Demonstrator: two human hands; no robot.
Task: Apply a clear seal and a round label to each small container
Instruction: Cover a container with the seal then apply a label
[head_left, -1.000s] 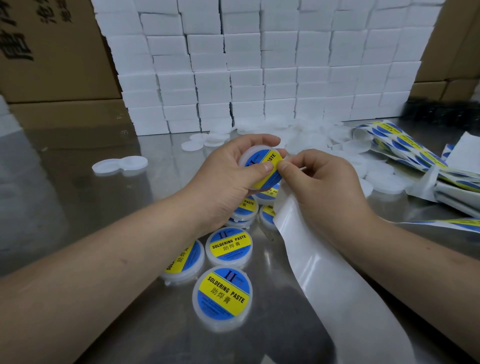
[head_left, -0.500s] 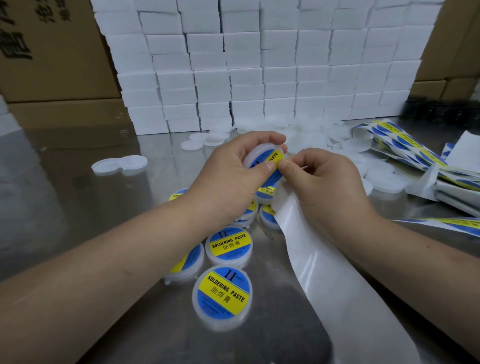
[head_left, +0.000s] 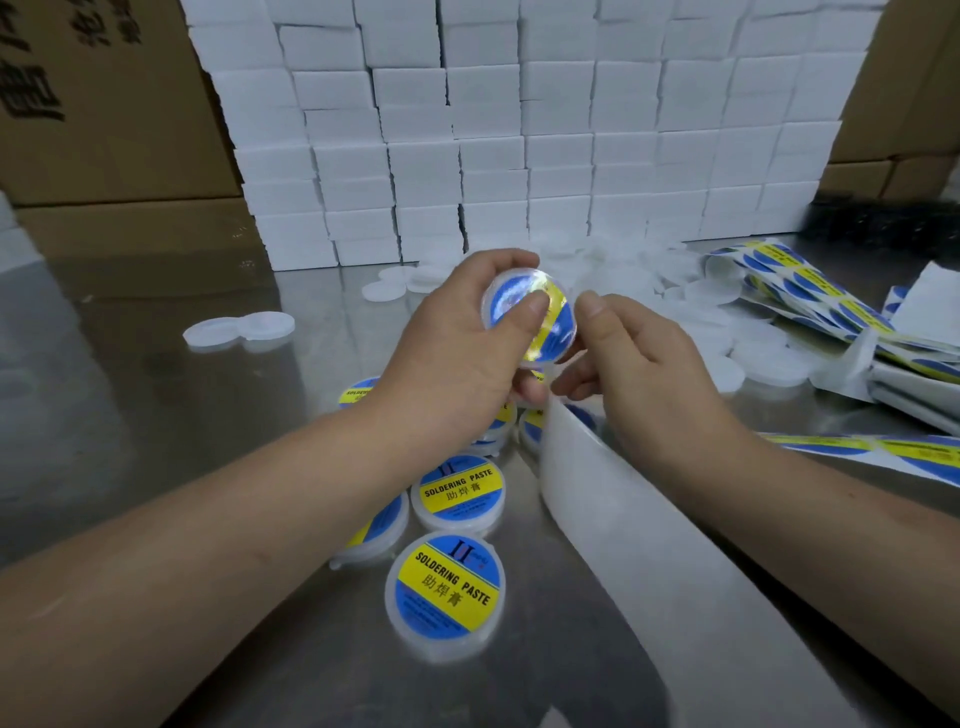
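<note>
Over the middle of the table, left hand (head_left: 457, 338): its fingers and thumb curl round one tub (head_left: 556, 325) and hold it up off the table (head_left: 156, 415). The thumb presses flat on the tub's top.
Held tub: it is tipped toward the camera. Its blue and yellow round label (head_left: 561, 332) is on, and the top looks shiny.
Right hand (head_left: 639, 364): it is just right of the tub, with its thumb tip at the tub's right edge. Its fingers are curled, and the lower ones hold the top end of a long white paper strip (head_left: 649, 561).
Paper strip: it runs from the right hand down to the near edge of the picture.
Done tubs (head_left: 445, 592): several with the same label lie on the table, under and near the left arm.
White lids (head_left: 701, 312): a heap lies far and right of the hands. Two more lie off to the left.
Label sheets (head_left: 810, 296): these lie at the right.
White boxes (head_left: 519, 130): a tall stack stands at the far side.
</note>
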